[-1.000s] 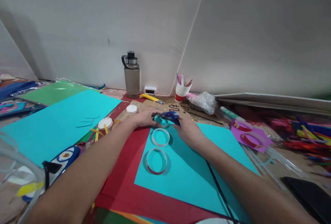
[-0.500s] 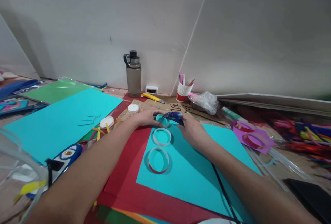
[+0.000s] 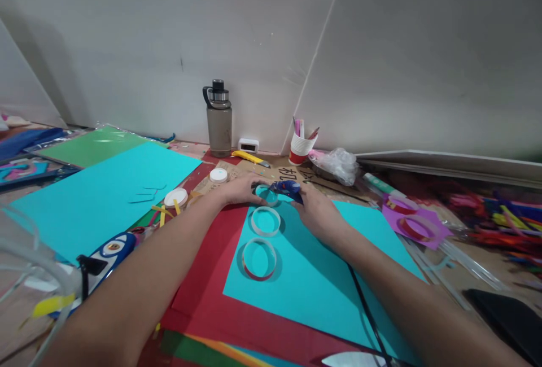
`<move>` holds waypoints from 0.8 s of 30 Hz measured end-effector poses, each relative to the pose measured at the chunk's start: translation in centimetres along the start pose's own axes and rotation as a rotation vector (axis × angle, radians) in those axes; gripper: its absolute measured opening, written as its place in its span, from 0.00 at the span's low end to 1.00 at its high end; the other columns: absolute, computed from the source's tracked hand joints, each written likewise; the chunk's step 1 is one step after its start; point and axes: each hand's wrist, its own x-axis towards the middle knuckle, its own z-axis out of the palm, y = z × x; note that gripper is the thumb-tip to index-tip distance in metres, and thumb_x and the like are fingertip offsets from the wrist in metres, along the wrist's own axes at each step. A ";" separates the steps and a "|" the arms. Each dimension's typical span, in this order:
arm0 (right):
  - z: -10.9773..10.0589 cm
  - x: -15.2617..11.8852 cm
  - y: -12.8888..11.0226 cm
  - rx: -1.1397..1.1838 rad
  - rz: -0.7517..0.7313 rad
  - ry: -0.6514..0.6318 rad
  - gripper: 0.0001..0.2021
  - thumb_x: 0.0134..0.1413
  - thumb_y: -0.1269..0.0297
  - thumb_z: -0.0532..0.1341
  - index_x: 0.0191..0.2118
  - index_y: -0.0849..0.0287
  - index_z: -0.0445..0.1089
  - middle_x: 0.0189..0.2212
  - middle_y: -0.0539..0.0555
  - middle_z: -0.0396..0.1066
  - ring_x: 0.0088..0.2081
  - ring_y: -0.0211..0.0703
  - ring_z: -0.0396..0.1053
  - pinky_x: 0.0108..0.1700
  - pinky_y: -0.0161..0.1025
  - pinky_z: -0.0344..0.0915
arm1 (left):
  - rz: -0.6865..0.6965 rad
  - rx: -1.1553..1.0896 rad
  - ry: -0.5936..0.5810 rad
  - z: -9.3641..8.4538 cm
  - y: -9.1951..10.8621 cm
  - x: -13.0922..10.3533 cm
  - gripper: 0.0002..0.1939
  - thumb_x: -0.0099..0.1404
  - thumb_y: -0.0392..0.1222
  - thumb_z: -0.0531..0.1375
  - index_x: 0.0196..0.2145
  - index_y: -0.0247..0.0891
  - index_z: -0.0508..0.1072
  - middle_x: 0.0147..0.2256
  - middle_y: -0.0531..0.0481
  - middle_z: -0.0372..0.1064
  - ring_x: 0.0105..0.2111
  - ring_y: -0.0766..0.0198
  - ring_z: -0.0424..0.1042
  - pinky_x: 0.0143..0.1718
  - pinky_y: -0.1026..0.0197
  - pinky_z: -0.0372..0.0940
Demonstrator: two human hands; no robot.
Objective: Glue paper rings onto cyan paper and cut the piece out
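My right hand point(image 3: 315, 206) grips a blue hot glue gun point(image 3: 287, 187), its nozzle pointing left over the farthest ring. A black cord point(image 3: 366, 310) runs from under my right forearm toward the front edge. My left hand point(image 3: 245, 189) is closed on the left side of that ring point(image 3: 271, 200), a pale band cut from a paper cup. Nearer me, a second white ring point(image 3: 266, 221) and a third ring with a red lower edge point(image 3: 259, 260) stand in a row on the turquoise sheet point(image 3: 313, 288). Fingertips of both hands are partly hidden.
A grey bottle point(image 3: 220, 130), a yellow box cutter point(image 3: 250, 158) and a paper cup of pens point(image 3: 300, 149) stand or lie by the wall. White lids point(image 3: 218, 175) are left. Purple paper with more rings point(image 3: 417, 227) lies right, near colourful craft strips point(image 3: 508, 226).
Both hands hold nearly the same place at the farthest ring. The view has shifted very slightly; the rings and glue gun show no clear movement.
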 end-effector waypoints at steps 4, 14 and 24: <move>-0.3 -0.1 -0.1 0.011 0.037 -0.019 0.16 0.58 0.66 0.57 0.52 0.60 0.65 0.49 0.63 0.71 0.47 0.53 0.70 0.44 0.40 0.61 | -0.021 -0.006 0.028 0.1 0.0 -0.2 0.34 0.54 0.55 0.65 0.58 0.46 0.66 0.56 0.48 0.64 0.57 0.53 0.61 0.57 0.55 0.56; -0.5 0.0 0.2 0.017 0.005 -0.016 0.18 0.59 0.65 0.56 0.55 0.62 0.63 0.49 0.65 0.70 0.48 0.54 0.69 0.45 0.41 0.61 | 0.021 -0.025 0.043 0.5 -0.3 -0.3 0.33 0.55 0.55 0.64 0.57 0.45 0.67 0.55 0.47 0.65 0.55 0.54 0.62 0.55 0.56 0.58; -0.6 0.0 -0.1 0.034 -0.067 -0.007 0.18 0.61 0.64 0.55 0.56 0.61 0.63 0.49 0.64 0.71 0.48 0.53 0.69 0.46 0.41 0.61 | 0.063 -0.047 0.036 0.6 -0.7 0.2 0.33 0.55 0.53 0.65 0.57 0.46 0.67 0.54 0.49 0.67 0.54 0.55 0.64 0.53 0.57 0.59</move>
